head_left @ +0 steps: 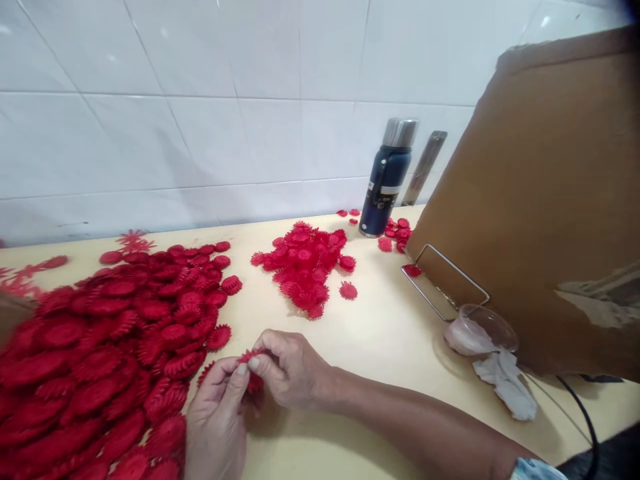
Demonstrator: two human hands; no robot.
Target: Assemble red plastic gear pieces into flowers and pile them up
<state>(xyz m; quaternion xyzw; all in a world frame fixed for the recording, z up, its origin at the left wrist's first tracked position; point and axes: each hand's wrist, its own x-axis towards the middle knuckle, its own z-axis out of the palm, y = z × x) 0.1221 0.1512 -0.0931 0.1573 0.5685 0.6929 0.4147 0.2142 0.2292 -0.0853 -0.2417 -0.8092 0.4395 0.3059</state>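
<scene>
Between the thumbs and fingers of both my hands is a small red disc with a toothed, fringed edge (255, 381). My left hand (220, 410) pinches it from the left, and my right hand (290, 367) pinches it from the right, thumb tips almost meeting. My fingers cover part of the disc. A large heap of similar red fringed discs (115, 353) spreads to the left, its edge close beside my left hand. Beyond my hands lies a smaller pile of red fringed discs (305, 263).
A dark blue flask (386, 180) stands near the tiled wall beside a metal strip (425, 167). On the right are a big cardboard box (540, 200), a wire stand (445, 283), a clear plastic bowl (487, 327) and crumpled white tissue (507, 383). A black cable (583, 413) runs at lower right.
</scene>
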